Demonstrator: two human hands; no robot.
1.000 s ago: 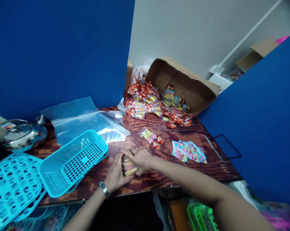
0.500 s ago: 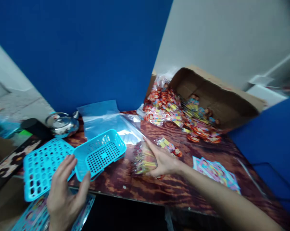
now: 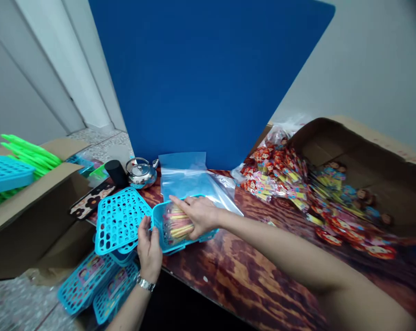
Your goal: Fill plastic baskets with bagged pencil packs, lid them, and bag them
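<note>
A tightly stacked bundle (image 3: 179, 224) of slim yellow and pink strips, their narrow edges showing, is held lengthwise inside the left part of a bright blue plastic basket (image 3: 158, 218); whether it touches the bottom is hidden. The oblong, open-topped basket sits upright on a reddish-brown, wood-grained table (image 3: 228, 266).

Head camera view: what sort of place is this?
Probably a small packing workspace, perhaps a workshop or storeroom: plastic-wrapped packets lie heaped at an open cardboard box, and the right hand holds a bundle of sticks at a turquoise plastic basket.
</note>
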